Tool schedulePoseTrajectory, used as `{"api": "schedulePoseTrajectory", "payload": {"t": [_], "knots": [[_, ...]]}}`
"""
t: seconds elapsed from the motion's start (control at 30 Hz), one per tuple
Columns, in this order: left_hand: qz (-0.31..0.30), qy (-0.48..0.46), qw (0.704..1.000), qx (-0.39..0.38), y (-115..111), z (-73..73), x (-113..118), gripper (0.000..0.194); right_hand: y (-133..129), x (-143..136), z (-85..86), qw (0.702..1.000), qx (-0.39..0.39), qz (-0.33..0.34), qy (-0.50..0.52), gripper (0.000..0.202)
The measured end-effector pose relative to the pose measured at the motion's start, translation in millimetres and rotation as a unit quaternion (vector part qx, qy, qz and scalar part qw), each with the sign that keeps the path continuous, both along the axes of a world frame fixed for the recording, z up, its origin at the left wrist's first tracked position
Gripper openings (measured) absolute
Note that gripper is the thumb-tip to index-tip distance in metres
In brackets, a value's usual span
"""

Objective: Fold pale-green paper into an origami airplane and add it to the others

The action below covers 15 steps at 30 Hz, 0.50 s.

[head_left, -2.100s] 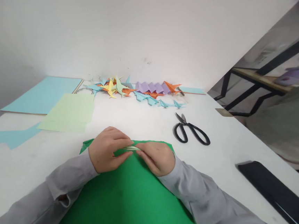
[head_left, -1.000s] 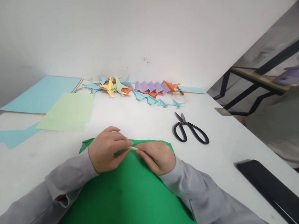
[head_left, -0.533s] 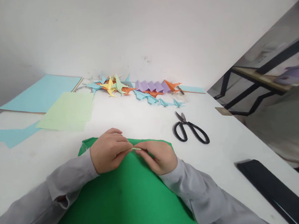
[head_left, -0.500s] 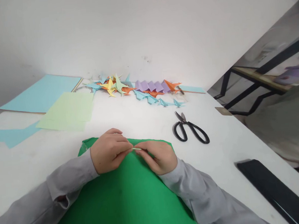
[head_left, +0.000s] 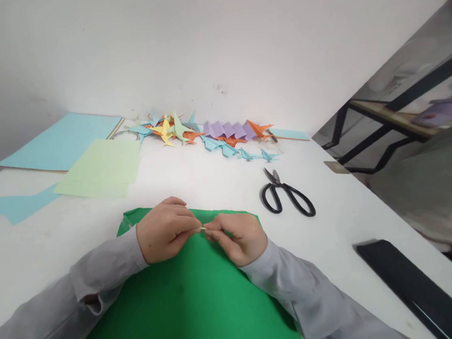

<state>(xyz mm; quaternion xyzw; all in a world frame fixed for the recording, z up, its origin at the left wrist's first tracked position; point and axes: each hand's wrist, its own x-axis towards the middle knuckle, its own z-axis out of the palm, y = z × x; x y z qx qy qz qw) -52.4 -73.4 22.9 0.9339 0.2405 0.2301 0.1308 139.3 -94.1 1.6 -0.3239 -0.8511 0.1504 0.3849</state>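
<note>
Between my fingertips is a small, thin pale strip [head_left: 203, 228], mostly covered by the fingers. My left hand [head_left: 168, 230] pinches its left end with thumb and forefinger. From the right side, my right hand [head_left: 237, 236] pinches the other end, its fingertips almost touching those of the left. Both hands are over the upper part of a large green sheet [head_left: 185, 299], which lies in front of me on the white table [head_left: 211, 184].
Black-handled scissors [head_left: 287, 191] lie right of the hands. Folded paper figures [head_left: 175, 129] and a purple pleated paper [head_left: 228, 131] line the wall. Light green sheets [head_left: 101, 167] and a blue sheet [head_left: 63, 141] lie left. A black flat object [head_left: 414, 290] sits at right.
The fingers of my right hand have closed in slightly toward the left ones, and less of the pale strip shows between them.
</note>
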Motion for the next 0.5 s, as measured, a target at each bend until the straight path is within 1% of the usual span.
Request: {"api": "schedulePoseTrajectory", "payload": {"t": [0.1, 0.27, 0.37, 0.47, 0.5], "knots": [[-0.001, -0.006, 1.000, 0.007, 0.3, -0.5, -0.2, 0.021, 0.3, -0.3, 0.6, 1.000, 0.000, 0.004, 0.011, 0.015], [0.010, -0.010, 0.999, 0.033, 1.6, 0.0, -1.2, 0.021, 0.4, -2.8, 0.5, 0.998, -0.044, -0.009, 0.047, 0.007], [0.013, -0.010, 0.999, 0.040, 1.6, 0.4, -1.7, 0.020, 0.4, -3.2, -1.3, 0.998, -0.025, -0.021, 0.045, 0.011], [0.012, -0.007, 0.999, 0.035, 1.3, 0.2, -1.8, 0.020, 0.1, -3.0, -1.1, 0.999, -0.006, -0.019, 0.028, 0.005], [0.011, -0.006, 0.999, 0.033, 1.2, 0.1, -1.7, 0.021, 0.0, -3.0, -0.3, 1.000, -0.005, -0.018, 0.023, 0.006]]}}
